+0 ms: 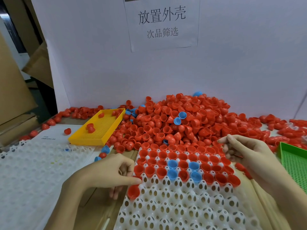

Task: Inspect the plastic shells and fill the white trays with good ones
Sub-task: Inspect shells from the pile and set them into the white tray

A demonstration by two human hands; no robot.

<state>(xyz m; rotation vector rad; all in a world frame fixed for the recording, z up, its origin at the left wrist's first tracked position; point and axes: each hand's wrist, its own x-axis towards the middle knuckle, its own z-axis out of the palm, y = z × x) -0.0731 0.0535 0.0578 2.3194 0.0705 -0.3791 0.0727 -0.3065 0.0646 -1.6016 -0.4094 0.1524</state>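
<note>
Near tray: the white tray [182,205] lies right in front. Its near cups have nothing in them.
Filled rows: the far rows of this tray hold red shells [172,155], open side up, with four blue shells [172,164] mixed in.
Left hand: the left hand [113,171] is at the tray's left edge. Its fingers are curled and the pointing finger sticks out to the tray. A red shell [133,191] sits in the edge cup just under that finger. I cannot tell if the finger touches it or if the hand hides more shells.
Right hand: the right hand [244,153] is at the tray's far right corner, fingers bent in as if pinching shells. What it holds is hidden.
Step now: I think the left hand is putting a shell into the next row.
Next move: likely look over another shell, turn it open side up, and push it into the free cup beside the last one.
Spare tray: a second white tray [33,171] lies to the left, nearly bare.
Green tray: a green tray [295,161] pokes in at the right.
Yellow tray: a yellow tray [98,128] farther back holds a few red shells, maybe the bad ones.
Pile: a big pile [179,120] of shells covers the worktop at the back.
Sign: a paper sign [162,22] hangs on the wall behind.
</note>
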